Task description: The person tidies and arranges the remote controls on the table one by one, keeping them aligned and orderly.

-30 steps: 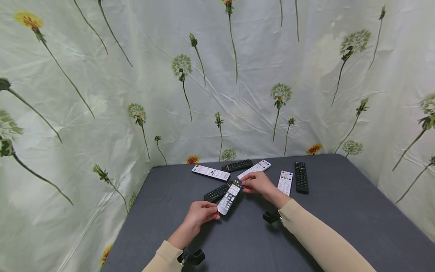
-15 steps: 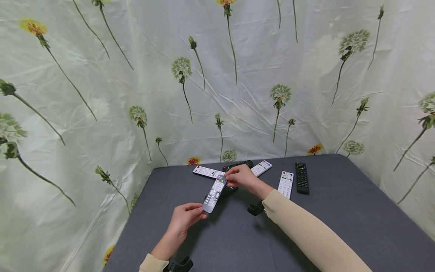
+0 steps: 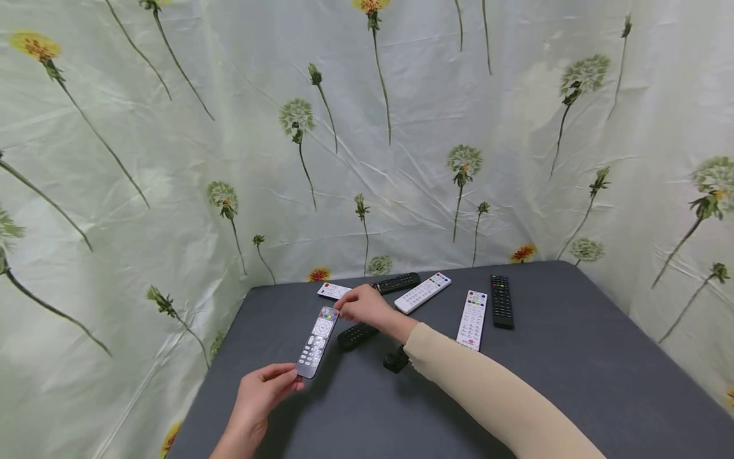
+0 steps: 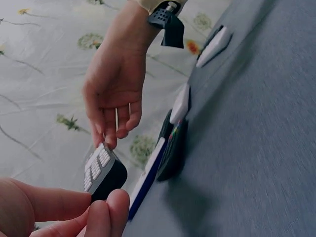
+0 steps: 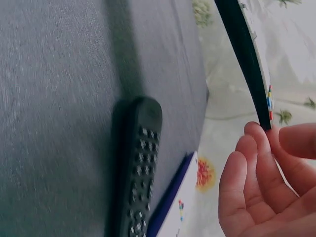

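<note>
A silver-faced remote control (image 3: pixel 316 344) with a dark back is held in the air, tilted, above the left part of the table. My left hand (image 3: pixel 259 396) pinches its lower end between thumb and fingers. At the upper end, by the coloured buttons, my right hand (image 3: pixel 368 307) pinches it with the fingertips. The left wrist view shows the white keys of this remote control (image 4: pixel 101 170) between both hands. Its black underside shows in the right wrist view. Beneath the right hand a black remote control (image 3: pixel 355 336) lies on the table, partly covered by that hand.
On the dark grey table (image 3: pixel 436 408), a white remote control (image 3: pixel 332 291) and a black one (image 3: pixel 401 282) lie at the back, both partly hidden. Another white remote control (image 3: pixel 423 292) is beside them. Further right lie a white remote control (image 3: pixel 473 320) and a black remote control (image 3: pixel 501 303). Flowered cloth (image 3: pixel 413 159) hangs behind.
Both hands have carried the silver remote control to the left and raised it off the group. The black remote control beneath it is more exposed. The other remote controls stay put.
</note>
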`<control>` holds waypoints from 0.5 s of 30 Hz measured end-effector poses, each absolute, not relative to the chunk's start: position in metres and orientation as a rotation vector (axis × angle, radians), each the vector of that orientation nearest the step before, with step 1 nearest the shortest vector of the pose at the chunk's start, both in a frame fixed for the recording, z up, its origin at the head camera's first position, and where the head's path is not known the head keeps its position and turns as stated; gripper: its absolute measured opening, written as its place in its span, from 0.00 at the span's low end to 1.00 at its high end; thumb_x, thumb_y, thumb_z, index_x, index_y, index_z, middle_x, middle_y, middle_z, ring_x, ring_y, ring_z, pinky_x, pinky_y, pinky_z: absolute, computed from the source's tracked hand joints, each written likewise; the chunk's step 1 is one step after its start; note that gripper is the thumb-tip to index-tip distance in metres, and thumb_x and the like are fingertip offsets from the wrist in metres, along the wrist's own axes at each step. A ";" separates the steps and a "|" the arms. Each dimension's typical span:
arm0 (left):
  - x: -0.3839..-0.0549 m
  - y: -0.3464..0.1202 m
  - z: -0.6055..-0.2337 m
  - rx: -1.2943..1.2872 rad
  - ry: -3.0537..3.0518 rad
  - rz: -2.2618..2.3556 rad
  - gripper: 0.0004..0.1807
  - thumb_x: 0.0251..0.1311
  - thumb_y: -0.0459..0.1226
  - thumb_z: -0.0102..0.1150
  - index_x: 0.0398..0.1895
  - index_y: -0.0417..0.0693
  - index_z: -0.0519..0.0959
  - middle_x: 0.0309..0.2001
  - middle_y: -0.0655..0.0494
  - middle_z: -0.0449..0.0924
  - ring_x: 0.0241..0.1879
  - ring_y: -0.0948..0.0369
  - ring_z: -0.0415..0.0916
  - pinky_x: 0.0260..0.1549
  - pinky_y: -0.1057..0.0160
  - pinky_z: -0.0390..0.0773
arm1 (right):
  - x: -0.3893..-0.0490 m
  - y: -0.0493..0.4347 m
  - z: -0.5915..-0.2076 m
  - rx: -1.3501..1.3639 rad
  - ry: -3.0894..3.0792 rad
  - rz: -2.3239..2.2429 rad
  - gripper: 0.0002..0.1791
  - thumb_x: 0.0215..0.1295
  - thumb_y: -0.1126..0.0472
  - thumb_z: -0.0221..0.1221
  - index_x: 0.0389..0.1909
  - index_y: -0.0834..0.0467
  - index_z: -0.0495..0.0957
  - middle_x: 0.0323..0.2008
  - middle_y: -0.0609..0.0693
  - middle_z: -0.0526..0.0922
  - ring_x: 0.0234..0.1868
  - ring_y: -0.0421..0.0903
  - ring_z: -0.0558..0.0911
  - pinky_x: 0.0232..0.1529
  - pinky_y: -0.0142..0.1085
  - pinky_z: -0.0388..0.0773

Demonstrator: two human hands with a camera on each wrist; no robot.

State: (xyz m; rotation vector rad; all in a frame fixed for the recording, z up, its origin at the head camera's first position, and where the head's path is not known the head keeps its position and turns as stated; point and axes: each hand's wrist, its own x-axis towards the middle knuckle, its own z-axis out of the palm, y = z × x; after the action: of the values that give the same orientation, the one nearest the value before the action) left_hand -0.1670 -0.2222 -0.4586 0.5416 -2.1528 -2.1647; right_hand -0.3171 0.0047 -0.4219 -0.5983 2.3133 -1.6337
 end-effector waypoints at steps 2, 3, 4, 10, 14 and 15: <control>-0.161 -0.228 -0.461 0.554 -2.160 -2.151 0.14 0.59 0.25 0.67 0.47 0.24 0.81 0.32 0.42 0.86 0.28 0.51 0.86 0.36 0.58 0.86 | -0.314 -0.002 -0.425 -0.628 2.316 -1.604 0.12 0.65 0.68 0.58 0.42 0.58 0.89 0.36 0.51 0.88 0.37 0.48 0.84 0.42 0.48 0.83; -0.158 -0.231 -0.462 0.562 -2.169 -2.143 0.15 0.59 0.25 0.66 0.48 0.23 0.80 0.32 0.42 0.86 0.28 0.51 0.86 0.36 0.58 0.86 | -0.312 -0.006 -0.427 -0.642 2.314 -1.590 0.12 0.65 0.68 0.58 0.43 0.57 0.89 0.36 0.50 0.88 0.37 0.45 0.84 0.42 0.46 0.82; -0.155 -0.233 -0.463 0.577 -2.175 -2.138 0.15 0.59 0.25 0.66 0.48 0.22 0.80 0.32 0.41 0.86 0.28 0.51 0.86 0.35 0.58 0.86 | -0.310 -0.009 -0.428 -0.659 2.319 -1.572 0.12 0.65 0.68 0.58 0.44 0.57 0.89 0.37 0.49 0.88 0.37 0.43 0.83 0.42 0.46 0.82; -0.142 -0.248 -0.477 0.656 -2.220 -2.142 0.19 0.58 0.24 0.66 0.50 0.18 0.77 0.33 0.41 0.85 0.29 0.50 0.86 0.36 0.54 0.86 | -0.300 -0.031 -0.441 -0.771 2.280 -1.526 0.18 0.65 0.71 0.55 0.51 0.58 0.86 0.41 0.49 0.88 0.33 0.39 0.81 0.30 0.32 0.78; -0.138 -0.259 -0.484 0.697 -2.237 -2.152 0.22 0.56 0.23 0.67 0.51 0.16 0.75 0.33 0.39 0.85 0.30 0.49 0.87 0.34 0.55 0.86 | -0.297 -0.044 -0.451 -0.829 2.242 -1.498 0.27 0.58 0.77 0.50 0.54 0.59 0.85 0.41 0.55 0.87 0.25 0.40 0.76 0.23 0.30 0.72; -0.137 -0.261 -0.485 0.705 -2.238 -2.152 0.22 0.55 0.23 0.67 0.51 0.15 0.75 0.32 0.39 0.85 0.30 0.49 0.87 0.34 0.56 0.86 | -0.297 -0.046 -0.453 -0.841 2.238 -1.491 0.28 0.56 0.78 0.49 0.55 0.59 0.84 0.42 0.57 0.87 0.24 0.40 0.76 0.23 0.30 0.72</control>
State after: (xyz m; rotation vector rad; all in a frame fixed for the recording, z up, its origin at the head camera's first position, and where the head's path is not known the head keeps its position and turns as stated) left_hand -0.1371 -0.2608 -0.4845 0.7049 -2.2376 -2.1522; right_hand -0.2969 -0.0463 -0.4529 -0.8408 2.2377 -1.4913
